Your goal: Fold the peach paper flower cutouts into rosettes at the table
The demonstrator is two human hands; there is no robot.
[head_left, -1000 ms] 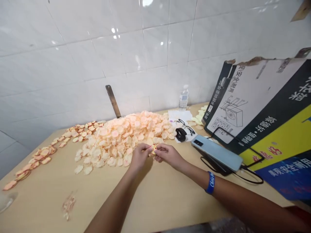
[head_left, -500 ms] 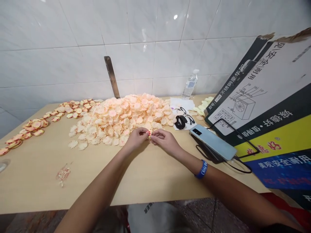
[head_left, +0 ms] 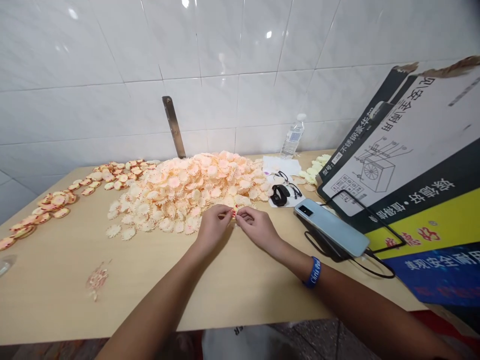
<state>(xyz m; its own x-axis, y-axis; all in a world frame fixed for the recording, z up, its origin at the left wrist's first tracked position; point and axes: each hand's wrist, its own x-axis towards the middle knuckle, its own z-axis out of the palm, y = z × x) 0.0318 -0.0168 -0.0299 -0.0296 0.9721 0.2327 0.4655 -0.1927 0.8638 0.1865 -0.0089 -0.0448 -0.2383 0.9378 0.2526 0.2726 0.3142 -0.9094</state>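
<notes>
Both hands meet in front of a large heap of pale peach, flower-shaped discs (head_left: 195, 182) with frilled edges. Between my fingertips is a small flower-shaped disc with red on its edge (head_left: 234, 211), mostly hidden by the fingers. My left hand (head_left: 214, 225) pinches it from the left with thumb and forefinger. From the right, my right hand (head_left: 259, 228) pinches it too, its fingers curled in. A blue wristband (head_left: 313, 272) circles my right wrist. At the far left, red-edged discs (head_left: 56, 200) lie overlapping in a curved row.
A light blue phone (head_left: 333, 227) with a cable rests at right, before a printed cardboard sheet (head_left: 408, 165). Glasses and a black watch (head_left: 279, 195) lie on white paper. Behind stand a plastic bottle (head_left: 292, 137) and a metal bracket (head_left: 174, 127). Small scraps (head_left: 97, 280) lie front left.
The view has tilted up slightly, so the scene sits lower. Both hands stay together at the small disc, with only slight shifts of the fingers.
</notes>
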